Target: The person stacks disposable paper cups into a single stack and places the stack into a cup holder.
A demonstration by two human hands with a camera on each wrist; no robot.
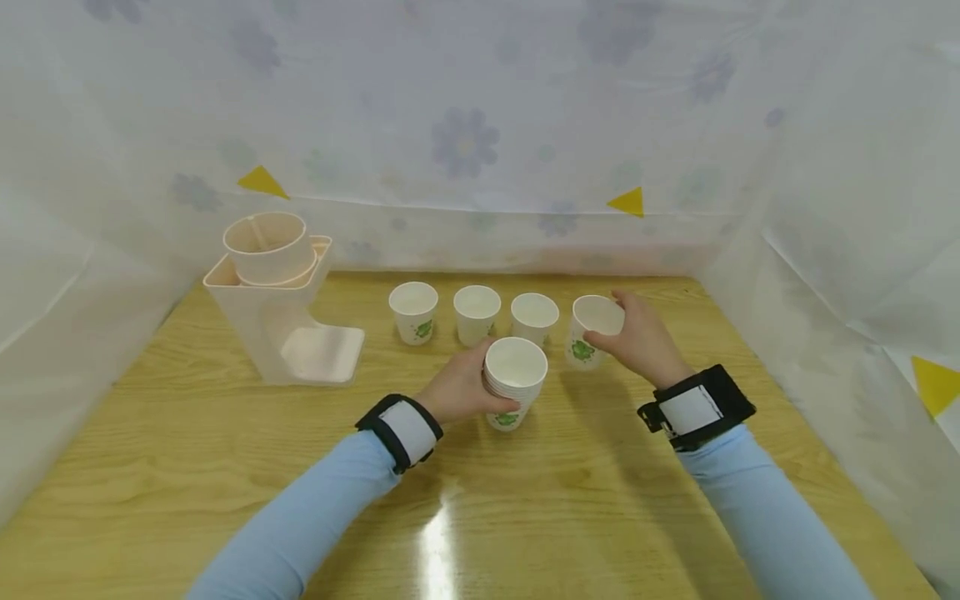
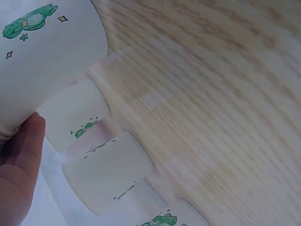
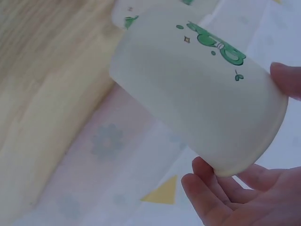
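3 cups (image 1: 414, 321): stood in row, done. 1 end cup (image 1: 582, 325): row's R end, yr R hand (image 1: 647, 343) pinching rim, n/y released. Cup stack (image 1: 517, 371): remaining, yr L hand (image 1: 461, 387) gripping, nearer you.

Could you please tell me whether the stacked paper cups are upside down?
No, the head view shows the stacked paper cups with their open mouth facing up.

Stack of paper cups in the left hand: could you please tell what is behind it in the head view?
Behind the stack stands another paper cup; its rim and upper wall show. The stack covers most of its lower part, which cannot be seen.
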